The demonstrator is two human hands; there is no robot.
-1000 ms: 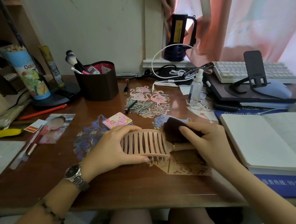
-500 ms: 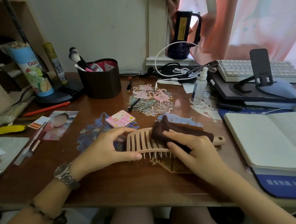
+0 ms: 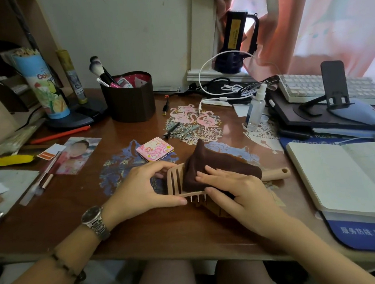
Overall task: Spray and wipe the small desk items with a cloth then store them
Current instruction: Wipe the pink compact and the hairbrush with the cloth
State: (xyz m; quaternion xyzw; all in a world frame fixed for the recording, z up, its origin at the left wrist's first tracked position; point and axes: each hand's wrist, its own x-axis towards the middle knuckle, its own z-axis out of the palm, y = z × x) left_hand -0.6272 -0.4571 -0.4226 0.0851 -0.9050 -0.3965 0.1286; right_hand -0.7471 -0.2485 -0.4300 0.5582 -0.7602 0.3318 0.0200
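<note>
Peach curtains and a pale wall stand behind a dark brown wooden table (image 3: 143,228) crowded with small things. Near its front edge lies a beige plastic vented hairbrush (image 3: 175,181), bristles facing down toward the person and its holed handle pointing away to the right. The left hand (image 3: 143,187) grips the brush's slotted head, fingers curled over the far rim and the thumb pressed along the near edge. Draped over the middle of the brush is a dark brown cloth (image 3: 207,162), bunched into a peak at its far end. The right hand (image 3: 234,187) lies on this cloth, fingers straight and slightly spread on top, thumb tucked against the near edge of the cloth and brush.

Just beyond the left hand sits a pink square compact mirror (image 3: 154,149). Farther out from the right hand stands a small clear spray bottle with a white nozzle (image 3: 255,108), upright. An open white notebook (image 3: 344,175) lies to the right of the right hand. Well beyond the left hand stands a dark brown holder with makeup brushes (image 3: 129,99).
</note>
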